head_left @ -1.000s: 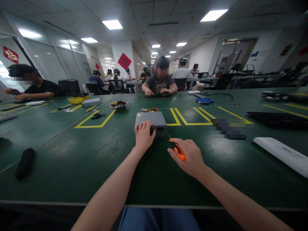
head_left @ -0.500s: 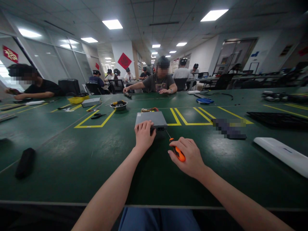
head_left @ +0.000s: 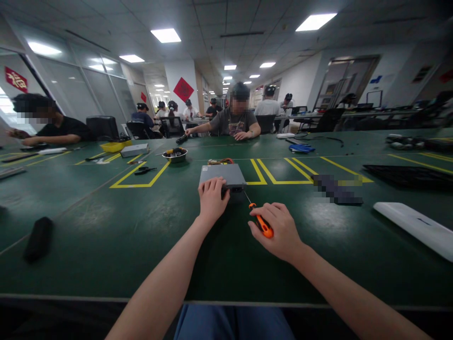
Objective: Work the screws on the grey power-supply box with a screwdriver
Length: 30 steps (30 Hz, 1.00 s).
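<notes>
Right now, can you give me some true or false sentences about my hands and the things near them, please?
1. The left hand rests on the gray box. True.
2. The screwdriver is in the left hand. False: the right hand holds it.
3. The screwdriver has an orange handle. True.
4. The bowl stands to the right of the box. False: it stands to the left of the box, farther away.
</notes>
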{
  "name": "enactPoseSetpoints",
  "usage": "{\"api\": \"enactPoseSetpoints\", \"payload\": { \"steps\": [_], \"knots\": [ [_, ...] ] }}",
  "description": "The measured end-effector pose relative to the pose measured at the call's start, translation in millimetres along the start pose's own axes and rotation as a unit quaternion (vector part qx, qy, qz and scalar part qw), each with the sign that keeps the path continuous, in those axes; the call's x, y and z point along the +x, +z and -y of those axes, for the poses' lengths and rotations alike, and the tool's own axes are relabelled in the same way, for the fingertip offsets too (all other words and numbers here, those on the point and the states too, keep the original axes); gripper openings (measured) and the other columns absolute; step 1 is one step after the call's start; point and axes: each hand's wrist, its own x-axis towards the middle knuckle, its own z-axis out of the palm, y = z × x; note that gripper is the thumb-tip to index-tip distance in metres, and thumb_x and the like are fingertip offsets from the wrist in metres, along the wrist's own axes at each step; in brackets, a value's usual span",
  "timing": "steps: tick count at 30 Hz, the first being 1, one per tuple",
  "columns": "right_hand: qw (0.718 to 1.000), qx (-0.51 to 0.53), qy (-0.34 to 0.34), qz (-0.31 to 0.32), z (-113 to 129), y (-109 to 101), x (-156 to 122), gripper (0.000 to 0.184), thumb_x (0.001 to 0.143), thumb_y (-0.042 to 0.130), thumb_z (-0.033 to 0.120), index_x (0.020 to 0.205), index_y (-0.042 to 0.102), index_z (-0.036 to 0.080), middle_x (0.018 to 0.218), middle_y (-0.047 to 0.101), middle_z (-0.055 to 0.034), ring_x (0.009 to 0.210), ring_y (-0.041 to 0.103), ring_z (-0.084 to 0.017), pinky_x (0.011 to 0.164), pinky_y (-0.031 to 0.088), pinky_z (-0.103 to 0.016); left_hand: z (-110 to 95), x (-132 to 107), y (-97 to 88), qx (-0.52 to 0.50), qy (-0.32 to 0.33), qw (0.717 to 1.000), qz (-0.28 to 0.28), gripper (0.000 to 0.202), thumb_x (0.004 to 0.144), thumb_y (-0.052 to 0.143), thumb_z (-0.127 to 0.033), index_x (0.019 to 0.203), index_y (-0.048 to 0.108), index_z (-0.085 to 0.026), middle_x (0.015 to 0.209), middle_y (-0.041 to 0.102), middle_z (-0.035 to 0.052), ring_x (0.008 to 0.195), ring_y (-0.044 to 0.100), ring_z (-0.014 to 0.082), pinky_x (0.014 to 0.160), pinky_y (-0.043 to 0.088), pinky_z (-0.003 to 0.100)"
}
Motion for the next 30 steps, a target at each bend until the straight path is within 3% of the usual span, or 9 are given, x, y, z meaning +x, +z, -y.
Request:
{"api": "enactPoseSetpoints", "payload": {
  "steps": [3, 5, 9, 13, 18, 25, 27, 30],
  "knots": [
    [0.998, 0.013, 0.052, -0.046, -1.0, 2.0, -0.1, 0.017, 0.081, 0.052, 0.031, 0.093, 0.049, 0.019, 0.078, 0.06, -0.0027, 0.068, 0.055, -0.017, 0.071, 0.041, -0.034, -0.2, -0.1, -0.5, -0.001, -0.001, 1.0, 0.0, 0.023, 0.082, 0.049, -0.027, 0.105, 0.053, -0.024, 0.119, 0.056, 0.0045, 0.112, 0.046, 0.0231, 0.096, 0.028, 0.04],
    [0.997, 0.013, 0.04, -0.062, -2.6, 3.5, -0.9, 0.011, 0.081, 0.051, 0.027, 0.089, 0.049, 0.02, 0.076, 0.06, -0.0024, 0.067, 0.055, -0.017, 0.071, 0.042, -0.033, -0.2, -0.2, -0.6, -0.002, 0.001, 1.0, 0.001, 0.024, 0.082, 0.049, -0.027, 0.105, 0.053, -0.025, 0.119, 0.056, 0.0044, 0.112, 0.046, 0.023, 0.096, 0.028, 0.04],
    [0.999, -0.004, -0.027, -0.025, -3.5, 2.4, -1.6, 0.009, 0.075, 0.051, 0.018, 0.082, 0.055, 0.02, 0.075, 0.057, -0.002, 0.072, 0.054, -0.017, 0.079, 0.039, -0.037, -0.1, -0.2, -0.2, -0.003, -0.002, 1.0, 0.003, 0.024, 0.081, 0.05, -0.027, 0.105, 0.053, -0.025, 0.119, 0.056, 0.0044, 0.112, 0.046, 0.0231, 0.097, 0.028, 0.041],
    [1.0, 0.0, -0.019, 0.005, -1.5, -0.4, 0.1, 0.009, 0.075, 0.053, 0.022, 0.083, 0.057, 0.02, 0.076, 0.057, -0.0024, 0.074, 0.054, -0.018, 0.08, 0.037, -0.038, 0.3, -0.2, 0.3, -0.003, -0.002, 1.0, 0.0, 0.024, 0.081, 0.05, -0.026, 0.105, 0.053, -0.025, 0.12, 0.056, 0.0039, 0.112, 0.046, 0.0227, 0.097, 0.028, 0.04],
    [0.998, 0.029, 0.036, -0.052, -2.9, 0.9, 0.9, 0.013, 0.082, 0.049, 0.026, 0.093, 0.051, 0.019, 0.081, 0.062, -0.0031, 0.07, 0.056, -0.017, 0.076, 0.04, -0.035, 0.7, -0.4, 1.4, -0.004, -0.001, 1.0, -0.005, 0.024, 0.081, 0.05, -0.027, 0.105, 0.053, -0.025, 0.119, 0.056, 0.0034, 0.112, 0.046, 0.0223, 0.096, 0.028, 0.04],
    [0.999, -0.027, -0.026, 0.011, -3.6, 1.1, 1.1, 0.011, 0.074, 0.05, 0.018, 0.081, 0.058, 0.019, 0.073, 0.054, -0.0018, 0.071, 0.052, -0.017, 0.078, 0.037, -0.037, 0.1, 0.0, 0.0, 0.003, -0.002, 1.0, 0.001, 0.024, 0.081, 0.05, -0.027, 0.105, 0.053, -0.025, 0.12, 0.056, 0.0037, 0.112, 0.046, 0.023, 0.097, 0.028, 0.041],
    [1.0, -0.01, -0.028, -0.002, -4.3, -2.1, 0.1, 0.01, 0.075, 0.05, 0.019, 0.081, 0.058, 0.019, 0.072, 0.053, -0.0014, 0.069, 0.051, -0.016, 0.075, 0.039, -0.036, 0.3, 0.1, 0.0, 0.004, -0.002, 1.0, 0.002, 0.024, 0.081, 0.05, -0.027, 0.105, 0.053, -0.025, 0.12, 0.056, 0.0036, 0.112, 0.046, 0.0229, 0.097, 0.028, 0.04],
    [0.996, 0.046, -0.024, -0.076, -8.4, -8.5, -1.3, 0.011, 0.076, 0.052, 0.018, 0.085, 0.056, 0.021, 0.072, 0.052, -0.001, 0.066, 0.051, -0.016, 0.067, 0.041, -0.032, 0.9, -0.6, 0.6, 0.003, -0.003, 1.0, 0.005, 0.024, 0.081, 0.051, -0.027, 0.105, 0.053, -0.025, 0.12, 0.056, 0.0034, 0.113, 0.046, 0.0226, 0.097, 0.029, 0.04]
  ]
}}
